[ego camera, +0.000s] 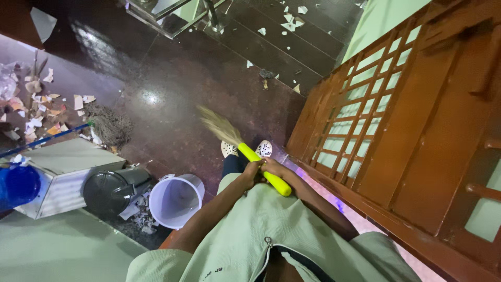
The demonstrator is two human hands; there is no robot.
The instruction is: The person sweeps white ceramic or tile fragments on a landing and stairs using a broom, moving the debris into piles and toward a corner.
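Broom (245,149) with a yellow handle is sitting in both hands right in front of the person's chest, bristles angled down over the dark shiny floor (177,78) and looking blurry. Left hand (251,172) is wrapping its grip closed around the handle, and the right hand (275,167) is doing the same just beside it, the two touching. Feet in spotted slippers (263,149) are showing just below the bristles. Off to the left, a white bucket (177,198) and a black bin (112,190) are lying close together, with paper scraps (39,112) and a mop (107,125) further back. A wooden door (407,120) is standing on the right.
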